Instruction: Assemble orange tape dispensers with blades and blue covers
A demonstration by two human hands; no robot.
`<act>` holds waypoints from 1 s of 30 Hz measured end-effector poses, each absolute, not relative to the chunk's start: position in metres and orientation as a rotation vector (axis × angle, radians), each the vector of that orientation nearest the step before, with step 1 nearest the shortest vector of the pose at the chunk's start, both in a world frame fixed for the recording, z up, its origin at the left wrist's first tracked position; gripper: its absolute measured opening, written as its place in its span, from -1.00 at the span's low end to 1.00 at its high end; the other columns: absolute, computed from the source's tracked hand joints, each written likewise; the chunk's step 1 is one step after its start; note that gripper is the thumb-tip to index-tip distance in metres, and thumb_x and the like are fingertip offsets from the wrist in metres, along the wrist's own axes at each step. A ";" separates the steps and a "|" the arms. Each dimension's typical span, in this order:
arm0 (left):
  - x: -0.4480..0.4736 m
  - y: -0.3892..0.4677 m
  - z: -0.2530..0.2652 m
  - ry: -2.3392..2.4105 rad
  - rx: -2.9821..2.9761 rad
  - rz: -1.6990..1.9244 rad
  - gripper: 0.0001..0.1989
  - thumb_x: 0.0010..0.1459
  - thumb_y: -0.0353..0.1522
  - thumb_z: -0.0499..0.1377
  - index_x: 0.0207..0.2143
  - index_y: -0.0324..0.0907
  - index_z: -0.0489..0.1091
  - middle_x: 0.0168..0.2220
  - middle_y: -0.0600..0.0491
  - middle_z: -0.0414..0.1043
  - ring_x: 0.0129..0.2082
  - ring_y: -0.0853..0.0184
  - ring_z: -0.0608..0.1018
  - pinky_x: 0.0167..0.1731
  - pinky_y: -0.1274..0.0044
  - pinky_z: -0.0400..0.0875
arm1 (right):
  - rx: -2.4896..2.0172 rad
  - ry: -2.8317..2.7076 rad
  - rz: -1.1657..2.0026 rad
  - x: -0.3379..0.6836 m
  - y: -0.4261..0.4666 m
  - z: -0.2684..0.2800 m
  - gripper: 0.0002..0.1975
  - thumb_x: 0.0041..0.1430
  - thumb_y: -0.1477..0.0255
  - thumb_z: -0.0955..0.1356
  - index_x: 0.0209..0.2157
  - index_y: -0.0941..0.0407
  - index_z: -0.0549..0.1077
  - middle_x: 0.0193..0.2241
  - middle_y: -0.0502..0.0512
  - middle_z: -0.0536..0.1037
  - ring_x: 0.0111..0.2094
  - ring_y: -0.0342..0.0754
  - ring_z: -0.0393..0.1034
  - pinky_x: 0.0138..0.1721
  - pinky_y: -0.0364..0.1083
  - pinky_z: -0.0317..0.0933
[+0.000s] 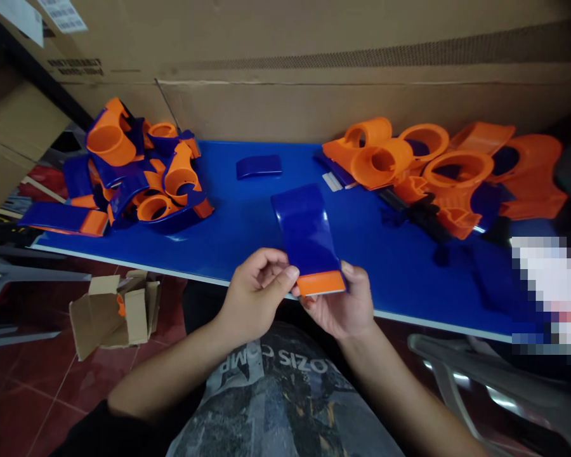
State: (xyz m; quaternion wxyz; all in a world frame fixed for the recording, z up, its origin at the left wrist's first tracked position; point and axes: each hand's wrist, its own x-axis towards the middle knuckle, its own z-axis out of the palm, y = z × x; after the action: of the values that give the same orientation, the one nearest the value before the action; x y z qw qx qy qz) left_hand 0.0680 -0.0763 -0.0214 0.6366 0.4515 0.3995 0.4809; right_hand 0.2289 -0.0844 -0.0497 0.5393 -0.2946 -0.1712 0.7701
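Note:
Both my hands hold a tape dispenser (309,228) over the near edge of the blue table. It has a curved, glossy blue plastic body and an orange strip at the end nearest me. My left hand (254,295) pinches its lower left corner between thumb and fingers. On the lower right, my right hand (345,301) grips the orange end, with some fingers hidden beneath. Beyond it a loose curved blue plastic piece (259,166) lies on the table.
A heap of blue-and-orange dispensers (166,184) covers the table's left end. Orange ringed parts (457,170) and dark pieces are piled at the right. Behind stands a large cardboard box (276,108). An open carton (109,317) sits on the tiled floor; a grey chair (485,393) is at right.

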 end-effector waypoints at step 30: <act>0.088 -0.047 -0.028 1.118 0.836 1.217 -0.60 0.08 -0.10 0.51 -0.34 -0.21 0.50 -0.44 0.10 0.62 -0.41 0.34 0.73 -0.28 0.50 0.71 | -1.313 -0.917 1.359 0.217 -0.022 -0.031 -0.68 0.27 0.13 0.47 -0.32 0.03 0.37 -0.73 -0.17 0.38 -0.75 -0.20 0.26 -0.76 -0.28 0.07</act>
State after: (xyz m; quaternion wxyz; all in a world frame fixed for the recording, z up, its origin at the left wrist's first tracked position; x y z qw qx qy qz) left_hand 0.0878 -0.0467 -0.0278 0.6008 0.3608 0.4826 0.5253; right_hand 0.2170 -0.0216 -0.0309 0.4972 -0.5423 -0.3789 0.5614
